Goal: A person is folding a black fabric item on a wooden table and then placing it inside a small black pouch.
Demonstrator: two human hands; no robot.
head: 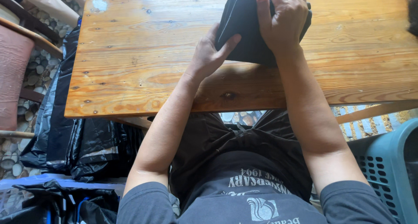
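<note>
Folded black cloth (244, 32): flat on wooden table (130, 54), far edge cut off by frame top. Matte, soft, layered folds, roughly square. Pinned under right hand (283, 19), fingers curled down over the upper fold, gripping. Left hand (211, 52) pressed against the near-left edge, thumb on the fabric, fingers hidden beneath or behind. Left of left hand, below table level: glossy, crinkled black plastic bags (78, 145). Right of right hand, low: perforated teal plastic basket (387, 167), contents not visible.

Bare wooden table (130, 54) left of the folded black cloth (244, 32); teal basket (387, 163) low at right
</note>
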